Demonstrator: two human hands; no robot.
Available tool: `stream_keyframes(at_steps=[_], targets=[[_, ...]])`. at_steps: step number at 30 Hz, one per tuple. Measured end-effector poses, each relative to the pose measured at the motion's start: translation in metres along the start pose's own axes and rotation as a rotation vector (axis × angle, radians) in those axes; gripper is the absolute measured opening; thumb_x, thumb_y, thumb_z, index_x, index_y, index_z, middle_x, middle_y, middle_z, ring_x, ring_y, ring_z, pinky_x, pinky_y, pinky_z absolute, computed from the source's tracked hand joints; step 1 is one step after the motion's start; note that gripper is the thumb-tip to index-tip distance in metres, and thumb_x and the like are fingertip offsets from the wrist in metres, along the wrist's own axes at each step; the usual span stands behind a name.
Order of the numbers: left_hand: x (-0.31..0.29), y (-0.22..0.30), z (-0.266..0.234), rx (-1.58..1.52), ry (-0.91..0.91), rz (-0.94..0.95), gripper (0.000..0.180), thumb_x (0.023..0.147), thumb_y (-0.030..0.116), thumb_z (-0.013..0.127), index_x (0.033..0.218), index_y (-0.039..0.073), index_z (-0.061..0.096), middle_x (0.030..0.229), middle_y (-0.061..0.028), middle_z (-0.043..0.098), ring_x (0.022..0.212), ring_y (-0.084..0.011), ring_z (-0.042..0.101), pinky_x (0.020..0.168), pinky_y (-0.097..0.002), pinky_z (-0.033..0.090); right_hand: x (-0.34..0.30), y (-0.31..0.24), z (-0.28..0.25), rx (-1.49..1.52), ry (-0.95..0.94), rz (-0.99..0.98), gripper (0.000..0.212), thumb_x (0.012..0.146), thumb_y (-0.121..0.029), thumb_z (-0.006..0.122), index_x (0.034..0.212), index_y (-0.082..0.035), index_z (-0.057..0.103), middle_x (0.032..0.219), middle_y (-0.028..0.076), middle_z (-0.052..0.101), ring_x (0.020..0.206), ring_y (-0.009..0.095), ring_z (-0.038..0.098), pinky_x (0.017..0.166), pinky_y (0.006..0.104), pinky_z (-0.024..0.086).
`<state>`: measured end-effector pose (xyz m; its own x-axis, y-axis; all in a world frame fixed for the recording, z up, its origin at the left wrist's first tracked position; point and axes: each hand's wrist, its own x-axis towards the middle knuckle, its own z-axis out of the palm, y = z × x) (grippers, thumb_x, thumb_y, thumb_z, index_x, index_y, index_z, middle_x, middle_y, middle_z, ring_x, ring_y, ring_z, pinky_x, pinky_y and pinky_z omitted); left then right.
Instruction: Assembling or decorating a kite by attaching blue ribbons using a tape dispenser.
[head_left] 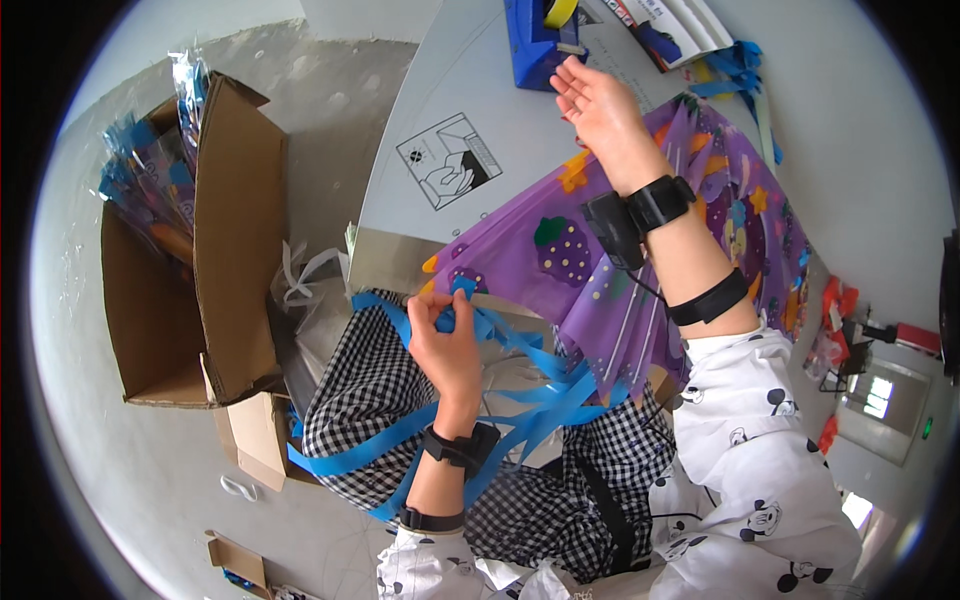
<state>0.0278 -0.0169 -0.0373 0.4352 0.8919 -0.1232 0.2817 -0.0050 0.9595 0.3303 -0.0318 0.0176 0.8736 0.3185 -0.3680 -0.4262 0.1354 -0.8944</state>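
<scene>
My left hand (445, 340) is closed in a pinch on a blue ribbon (478, 322). Long loops of the ribbon hang down over my lap. My right hand (598, 108) is palm up over the table, fingers loosely stretched and holding nothing I can see. Its fingertips are just below a blue tape dispenser (530, 65) with a yellow roll. Between my hands a purple umbrella (520, 265), printed with berries and stars, spreads half folded across the table edge and my lap. Thin pale ribs show in its pleats, and my right forearm covers part of it.
A grey table (400, 215) with a line-drawn label lies ahead. At its far right are a printed white box (685, 30) and more blue strips (735, 72). An open cardboard box (235, 240) of plastic-wrapped items stands left. Black-and-white checked cloth (360, 370) covers my lap.
</scene>
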Motion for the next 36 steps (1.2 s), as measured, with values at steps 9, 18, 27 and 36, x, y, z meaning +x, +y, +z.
stream_keyframes(at_steps=[9, 18, 27, 36], targets=[[-0.001, -0.001, 0.001, 0.001, -0.013, 0.013, 0.021, 0.087, 0.004, 0.068, 0.084, 0.001, 0.048, 0.071, -0.0045, 0.059, 0.064, -0.0096, 0.055, 0.062, -0.0234, 0.046, 0.012, 0.005, -0.004, -0.08, -0.005, -0.086, 0.012, 0.088, -0.014, 0.066, 0.096, -0.005, 0.065, 0.096, 0.006, 0.067, 0.09, 0.015, 0.064, 0.078, 0.0291, 0.042], [-0.003, 0.002, 0.0, -0.014, -0.01, -0.023, 0.02, 0.087, 0.006, 0.069, 0.084, 0.002, 0.049, 0.075, -0.0013, 0.054, 0.068, -0.0083, 0.05, 0.063, -0.0238, 0.043, 0.013, 0.004, 0.012, -0.011, 0.078, -0.006, 0.017, 0.088, -0.007, 0.067, 0.099, 0.002, 0.059, 0.097, 0.012, 0.062, 0.093, 0.023, 0.063, 0.082, 0.0338, 0.05], [-0.003, 0.002, -0.003, -0.038, 0.005, -0.034, 0.02, 0.087, 0.006, 0.069, 0.083, 0.002, 0.05, 0.073, -0.0014, 0.055, 0.069, -0.0089, 0.051, 0.066, -0.0244, 0.044, 0.018, 0.013, 0.013, 0.175, 0.026, -0.029, 0.012, 0.088, -0.002, 0.065, 0.094, 0.006, 0.058, 0.094, 0.015, 0.061, 0.086, 0.025, 0.062, 0.079, 0.0346, 0.053], [-0.001, 0.002, 0.001, 0.0, -0.004, 0.013, 0.019, 0.086, 0.005, 0.069, 0.084, 0.001, 0.051, 0.073, -0.0001, 0.054, 0.068, -0.0075, 0.05, 0.065, -0.024, 0.043, -0.044, 0.05, 0.019, -0.055, -0.134, -0.212, 0.009, 0.093, -0.004, 0.055, 0.095, 0.004, 0.059, 0.092, 0.009, 0.063, 0.082, 0.017, 0.062, 0.073, 0.0293, 0.051]])
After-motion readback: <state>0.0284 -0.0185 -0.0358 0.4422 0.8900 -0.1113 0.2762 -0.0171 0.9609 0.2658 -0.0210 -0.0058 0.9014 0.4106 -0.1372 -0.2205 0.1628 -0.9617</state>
